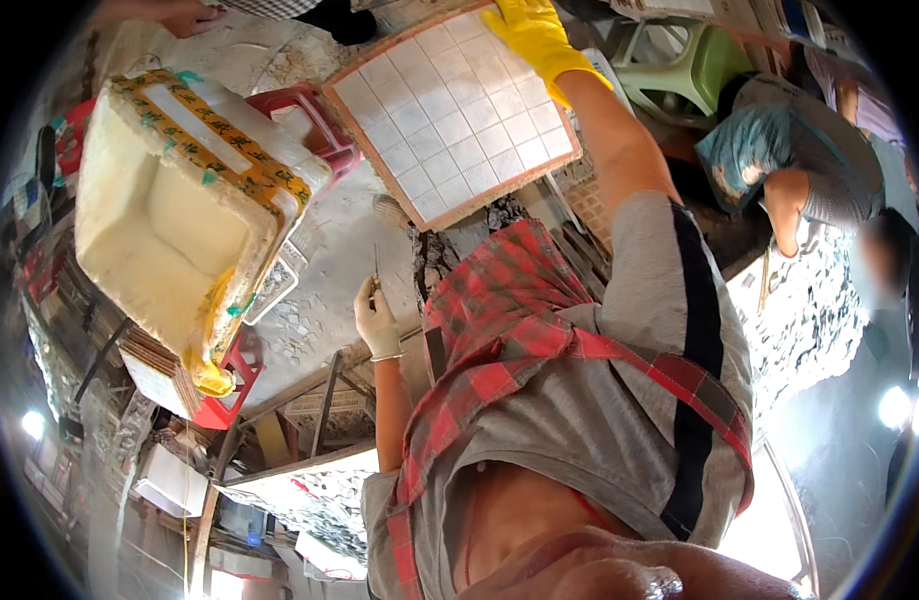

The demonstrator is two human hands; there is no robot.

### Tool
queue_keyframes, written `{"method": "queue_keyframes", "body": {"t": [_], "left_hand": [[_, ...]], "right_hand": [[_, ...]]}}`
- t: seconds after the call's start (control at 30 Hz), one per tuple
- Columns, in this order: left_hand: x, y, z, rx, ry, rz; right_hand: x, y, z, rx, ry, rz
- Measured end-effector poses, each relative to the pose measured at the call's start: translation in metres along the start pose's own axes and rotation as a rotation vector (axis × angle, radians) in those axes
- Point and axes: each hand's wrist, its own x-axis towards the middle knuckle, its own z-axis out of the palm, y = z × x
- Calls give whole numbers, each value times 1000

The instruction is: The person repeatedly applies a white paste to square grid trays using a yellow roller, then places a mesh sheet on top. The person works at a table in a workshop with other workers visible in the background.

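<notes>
Because the right hand (532, 42) holds the gridded panel (455, 115) only at one o'clock, it could tip toward seven, jarring the left hand (378, 324) pinching a thin tool (377, 276).

Grey worktop (337, 235), scattered debris (295, 342), red plasticware (342, 152)

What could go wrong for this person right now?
The thin tool in the white-gloved left hand might cause a prick or cut if it slips. The gridded panel has only the yellow-gloved right hand at its edge, so it could perhaps shift; its support underneath is hard to see.
</notes>
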Motion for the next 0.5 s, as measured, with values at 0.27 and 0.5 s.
{"method": "queue_keyframes", "body": {"t": [0.27,0.5], "left_hand": [[14,1,-5,-64,-87,-58],[10,22,-24,-269,-8,-237]], "right_hand": [[-117,-16,-15,1,-282,-92],[-30,-66,58,165,8,125]]}}
